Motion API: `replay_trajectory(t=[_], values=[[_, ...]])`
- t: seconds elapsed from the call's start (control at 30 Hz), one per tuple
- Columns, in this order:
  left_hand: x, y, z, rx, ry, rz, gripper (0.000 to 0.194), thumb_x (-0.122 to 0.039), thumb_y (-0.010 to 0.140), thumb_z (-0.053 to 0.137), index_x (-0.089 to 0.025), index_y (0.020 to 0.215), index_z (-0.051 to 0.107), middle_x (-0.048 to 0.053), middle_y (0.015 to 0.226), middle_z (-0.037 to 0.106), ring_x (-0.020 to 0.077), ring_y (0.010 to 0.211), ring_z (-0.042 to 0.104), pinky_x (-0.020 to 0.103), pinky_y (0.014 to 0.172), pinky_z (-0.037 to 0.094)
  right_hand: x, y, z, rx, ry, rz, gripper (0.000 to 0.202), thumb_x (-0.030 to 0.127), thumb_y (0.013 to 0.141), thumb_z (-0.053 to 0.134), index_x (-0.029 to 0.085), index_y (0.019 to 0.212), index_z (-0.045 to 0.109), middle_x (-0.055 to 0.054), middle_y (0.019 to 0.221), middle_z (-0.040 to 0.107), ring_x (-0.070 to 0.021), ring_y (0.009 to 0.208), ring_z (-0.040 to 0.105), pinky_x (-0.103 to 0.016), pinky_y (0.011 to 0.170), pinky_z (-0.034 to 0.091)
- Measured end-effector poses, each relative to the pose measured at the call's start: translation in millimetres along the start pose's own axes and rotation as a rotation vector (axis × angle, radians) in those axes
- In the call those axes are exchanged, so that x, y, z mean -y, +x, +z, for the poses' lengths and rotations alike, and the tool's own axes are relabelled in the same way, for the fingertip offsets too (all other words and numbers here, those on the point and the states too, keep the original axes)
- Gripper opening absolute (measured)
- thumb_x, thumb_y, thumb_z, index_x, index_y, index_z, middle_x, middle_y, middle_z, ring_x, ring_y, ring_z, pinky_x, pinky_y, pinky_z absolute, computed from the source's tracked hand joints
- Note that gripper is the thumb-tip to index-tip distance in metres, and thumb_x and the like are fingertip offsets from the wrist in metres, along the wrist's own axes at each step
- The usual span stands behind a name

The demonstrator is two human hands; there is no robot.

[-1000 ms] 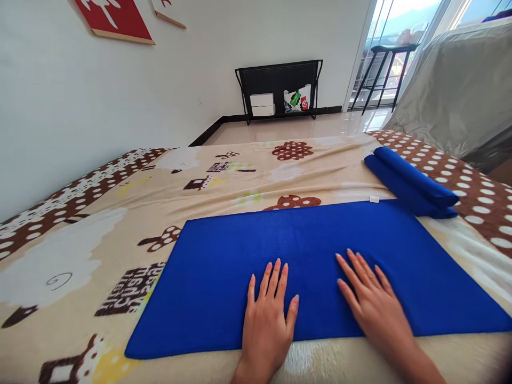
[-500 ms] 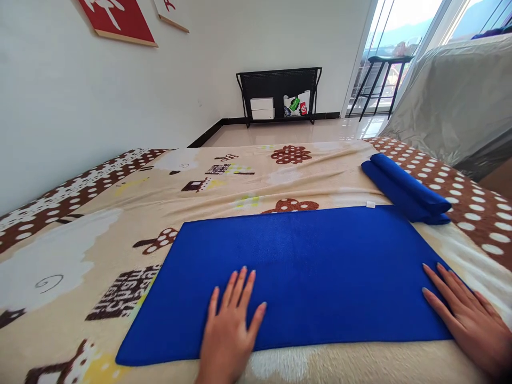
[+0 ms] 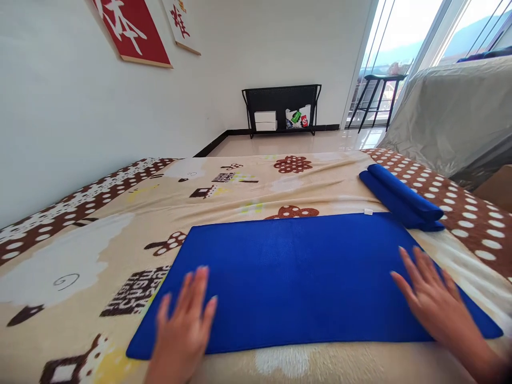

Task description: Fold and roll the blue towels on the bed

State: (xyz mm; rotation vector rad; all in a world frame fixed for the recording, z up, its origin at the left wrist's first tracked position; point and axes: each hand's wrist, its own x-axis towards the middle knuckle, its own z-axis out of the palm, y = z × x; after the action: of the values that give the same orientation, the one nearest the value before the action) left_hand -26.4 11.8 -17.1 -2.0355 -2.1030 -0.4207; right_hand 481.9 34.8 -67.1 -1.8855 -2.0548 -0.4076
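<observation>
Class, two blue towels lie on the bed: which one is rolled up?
The rolled blue towel at the far right, beyond the right hand. The flat blue towel lies spread open under both hands.

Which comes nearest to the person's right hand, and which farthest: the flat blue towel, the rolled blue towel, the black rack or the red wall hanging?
From the right hand:
1. Flat blue towel, right under the palm.
2. Rolled blue towel, just beyond, on the bed's right side.
3. Black rack, against the far wall.
4. Red wall hanging, high up on the left.
</observation>
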Motion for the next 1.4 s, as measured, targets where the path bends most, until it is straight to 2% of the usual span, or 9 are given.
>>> replay_trajectory(t=[0.1, 0.2, 0.27, 0.33, 0.53, 0.67, 0.93, 1.17, 1.4], values=[[-94.7, 56.4, 4.1, 0.158, -0.118, 0.313, 0.057, -0.033, 0.101, 0.027, -0.028, 0.157, 0.014, 0.001, 0.161, 0.027, 0.0175, 0.149, 0.024, 0.049, 0.121, 0.021, 70.9, 72.3, 6.2, 0.076, 0.251, -0.104, 0.065, 0.055, 0.100, 0.021, 0.026, 0.158, 0.014, -0.006, 0.160, 0.026, -0.0239, 0.148, 0.022, -0.053, 0.120, 0.020], [-168.1, 106.1, 32.5, 0.191, -0.135, 0.360, 0.057, -0.024, 0.098, 0.031, -0.019, 0.155, 0.025, 0.006, 0.161, 0.027, 0.0192, 0.149, 0.024, 0.047, 0.121, 0.023, 136.1, 132.0, 28.5, 0.161, 0.397, -0.260, 0.053, 0.041, 0.104, 0.025, 0.021, 0.153, 0.031, -0.010, 0.157, 0.035, -0.0213, 0.146, 0.028, -0.046, 0.120, 0.023], [-191.4, 125.0, 57.7, 0.192, -0.131, 0.336, 0.056, -0.023, 0.098, 0.030, -0.012, 0.153, 0.030, 0.010, 0.159, 0.031, 0.0212, 0.148, 0.028, 0.046, 0.119, 0.026, 162.7, 152.5, 46.1, 0.168, 0.417, -0.300, 0.047, 0.039, 0.102, 0.040, 0.021, 0.146, 0.042, -0.012, 0.151, 0.042, -0.0246, 0.140, 0.039, -0.049, 0.115, 0.032], [-194.4, 132.5, 78.6, 0.187, -0.131, 0.326, 0.054, -0.028, 0.100, 0.028, -0.012, 0.152, 0.032, 0.009, 0.159, 0.033, 0.0208, 0.148, 0.028, 0.045, 0.120, 0.025, 171.4, 158.8, 60.4, 0.169, 0.422, -0.319, 0.046, 0.039, 0.097, 0.054, 0.021, 0.139, 0.049, -0.011, 0.147, 0.045, -0.0273, 0.132, 0.047, -0.054, 0.109, 0.038], [-140.6, 139.5, 93.7, 0.158, -0.118, 0.271, 0.060, -0.052, 0.101, 0.024, -0.025, 0.153, 0.029, 0.001, 0.161, 0.030, 0.0191, 0.150, 0.022, 0.048, 0.122, 0.016, 116.0, 154.1, 71.8, 0.209, 0.353, -0.283, 0.055, 0.048, 0.099, 0.048, 0.025, 0.147, 0.040, -0.010, 0.155, 0.036, -0.0282, 0.140, 0.037, -0.056, 0.115, 0.028], [-88.6, 149.9, 89.8, 0.164, -0.072, 0.180, 0.062, -0.054, 0.100, 0.024, -0.024, 0.154, 0.029, 0.003, 0.160, 0.031, 0.0194, 0.149, 0.024, 0.048, 0.122, 0.014, 53.6, 154.7, 76.4, 0.247, 0.271, -0.185, 0.059, 0.059, 0.101, 0.025, 0.033, 0.154, 0.029, -0.002, 0.160, 0.026, -0.0208, 0.148, 0.023, -0.047, 0.122, 0.017], [26.3, 153.5, 84.6, 0.176, 0.018, -0.034, 0.068, -0.059, 0.098, 0.020, -0.022, 0.155, 0.023, 0.003, 0.161, 0.028, 0.0229, 0.149, 0.024, 0.054, 0.120, 0.015, -45.3, 146.0, 90.1, 0.260, 0.167, -0.017, 0.066, 0.065, 0.098, 0.016, 0.034, 0.155, 0.023, 0.001, 0.162, 0.021, -0.0195, 0.149, 0.017, -0.048, 0.122, 0.016], [97.6, 152.0, 80.9, 0.189, 0.051, -0.179, 0.075, -0.064, 0.095, 0.020, -0.021, 0.157, 0.018, 0.004, 0.163, 0.024, 0.0260, 0.150, 0.022, 0.057, 0.119, 0.017, -77.7, 144.0, 103.1, 0.261, 0.133, 0.061, 0.069, 0.068, 0.096, 0.015, 0.034, 0.156, 0.020, 0.001, 0.164, 0.016, -0.0209, 0.150, 0.013, -0.046, 0.122, 0.019], [112.5, 153.5, 83.4, 0.199, 0.053, -0.212, 0.076, -0.064, 0.095, 0.021, -0.020, 0.157, 0.019, 0.006, 0.163, 0.024, 0.0275, 0.150, 0.022, 0.057, 0.120, 0.014, -81.5, 146.4, 113.3, 0.249, 0.119, 0.126, 0.073, 0.069, 0.095, 0.013, 0.030, 0.156, 0.022, -0.002, 0.163, 0.017, -0.0215, 0.151, 0.011, -0.047, 0.122, 0.017]])
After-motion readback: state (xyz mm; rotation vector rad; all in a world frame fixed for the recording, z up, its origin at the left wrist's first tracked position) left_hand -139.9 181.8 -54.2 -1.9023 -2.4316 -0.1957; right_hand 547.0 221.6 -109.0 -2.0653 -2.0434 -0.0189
